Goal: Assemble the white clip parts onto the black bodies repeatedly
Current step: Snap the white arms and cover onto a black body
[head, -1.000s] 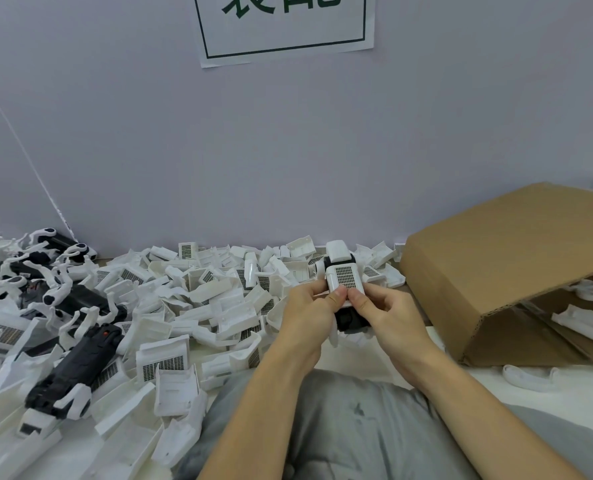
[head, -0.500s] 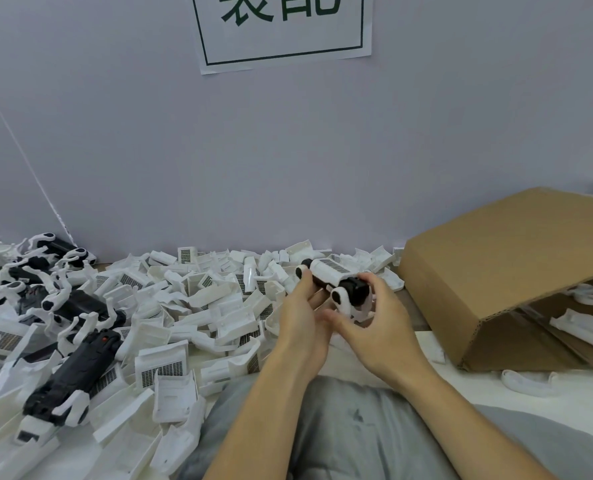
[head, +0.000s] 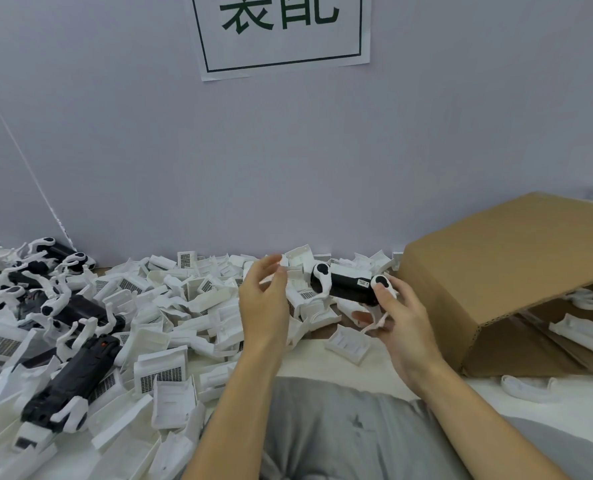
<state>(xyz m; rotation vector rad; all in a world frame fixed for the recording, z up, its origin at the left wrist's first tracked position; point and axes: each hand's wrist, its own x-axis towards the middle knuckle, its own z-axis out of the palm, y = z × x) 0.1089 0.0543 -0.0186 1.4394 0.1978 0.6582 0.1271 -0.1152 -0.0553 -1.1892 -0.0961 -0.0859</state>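
My right hand [head: 397,317] grips a black body [head: 348,287] lying sideways above the table, with white clip arms fitted at both of its ends. My left hand [head: 262,296] hovers just left of it with relaxed, slightly curled fingers and holds nothing. A big heap of loose white clip parts [head: 170,306] covers the table under and left of my hands. Several black bodies with white clips [head: 70,382] lie at the far left.
An open cardboard box [head: 496,285] lies on its side at the right, with white parts inside. A single white part [head: 348,344] lies near my right wrist. A wall with a printed sign [head: 281,32] rises just behind the table.
My left hand has let go of the black body and drawn away to the left. My right hand has turned the body sideways and carried it a little to the right.
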